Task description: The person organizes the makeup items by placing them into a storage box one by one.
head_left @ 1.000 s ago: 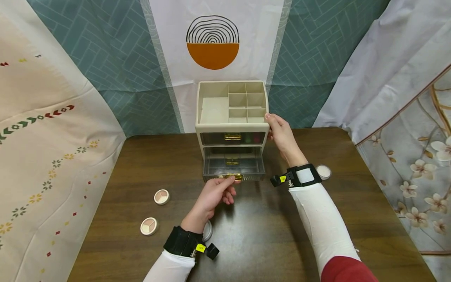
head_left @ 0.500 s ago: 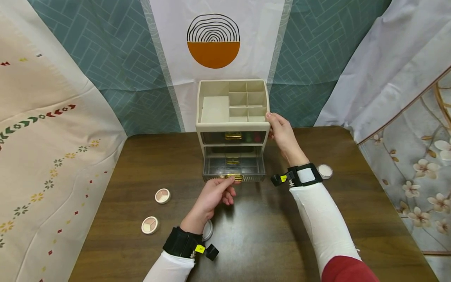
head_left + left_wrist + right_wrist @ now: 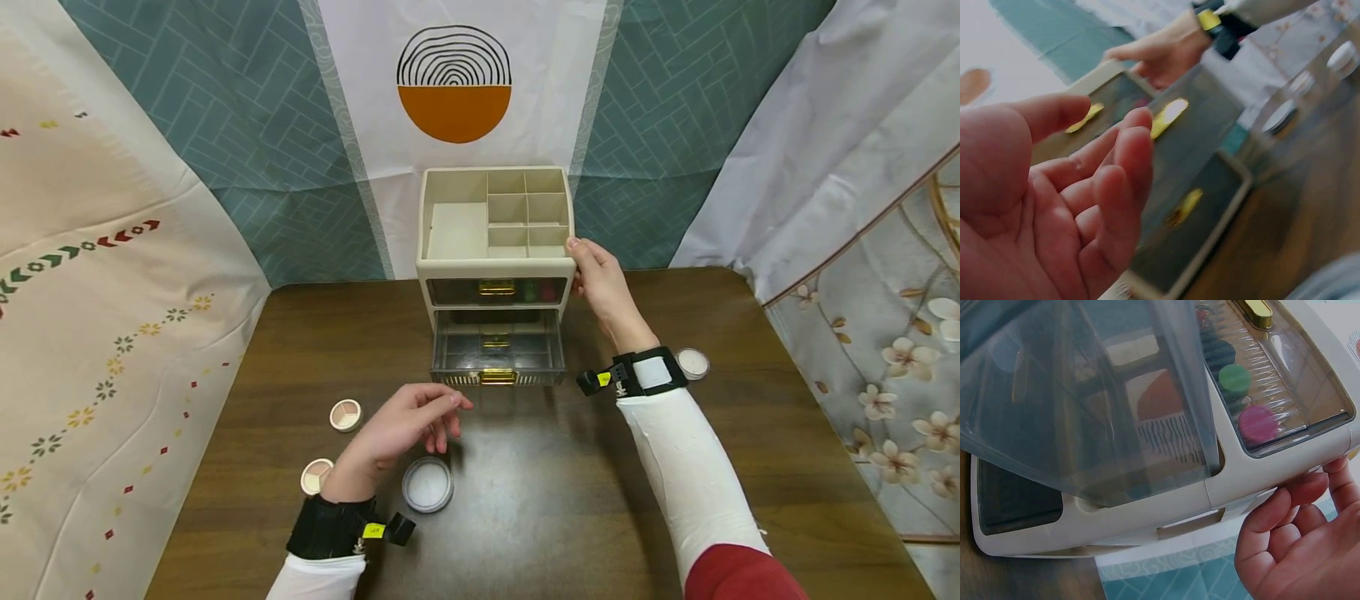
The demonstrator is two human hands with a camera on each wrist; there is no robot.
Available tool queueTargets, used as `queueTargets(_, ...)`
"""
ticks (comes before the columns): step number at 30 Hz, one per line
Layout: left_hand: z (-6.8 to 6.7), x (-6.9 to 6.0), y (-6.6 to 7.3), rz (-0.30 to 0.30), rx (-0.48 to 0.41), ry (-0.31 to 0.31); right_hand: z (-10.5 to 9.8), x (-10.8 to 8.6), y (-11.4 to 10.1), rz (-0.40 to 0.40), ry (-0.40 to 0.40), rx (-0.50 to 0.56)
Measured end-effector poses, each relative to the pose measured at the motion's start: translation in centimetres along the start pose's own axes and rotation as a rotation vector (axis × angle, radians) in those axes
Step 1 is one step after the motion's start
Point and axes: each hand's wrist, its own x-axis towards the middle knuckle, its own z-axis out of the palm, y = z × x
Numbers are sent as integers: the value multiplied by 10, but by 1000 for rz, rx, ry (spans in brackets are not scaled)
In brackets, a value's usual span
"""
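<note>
A cream desktop drawer organizer (image 3: 495,268) stands at the back of the table. Its smoky clear middle drawer (image 3: 498,346) is pulled out, with a gold handle (image 3: 497,377) at the front. My left hand (image 3: 405,421) hangs loosely curled and holds nothing, apart from the drawer, to its front left. With my right hand (image 3: 606,287) I grip the organizer's right upper edge, thumb on the rim and fingers at the side. Under the left hand's near side lies a round clear-lidded jar (image 3: 427,485). Green and pink round things (image 3: 1235,378) show through the top drawer.
Two round three-shade compacts lie at the left: one farther back (image 3: 346,415), the other (image 3: 317,477) partly covered by my left wrist. A round white-topped jar (image 3: 692,363) sits beside my right wrist. Hanging cloths (image 3: 315,225) enclose the wooden table (image 3: 525,517).
My left hand has let go of the drawer's gold handle and moved left and nearer, uncovering the clear-lidded jar. The drawer stays out. My right hand keeps its place on the organizer.
</note>
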Motion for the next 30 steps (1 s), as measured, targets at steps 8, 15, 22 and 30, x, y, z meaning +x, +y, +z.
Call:
queueTargets(8, -68, -43, -3, -40, 171, 206, 3, 2, 2, 19, -14, -8)
queueTargets(15, -112, -57, -17, -93, 495, 424, 2, 2, 3, 22, 5, 26)
queueTargets(22, -129, -56, -40, -121, 802, 350, 0, 2, 4, 25, 3, 13)
queueTargets(30, -130, -43, -56, -105, 953, 252, 0, 2, 5, 21, 3, 22)
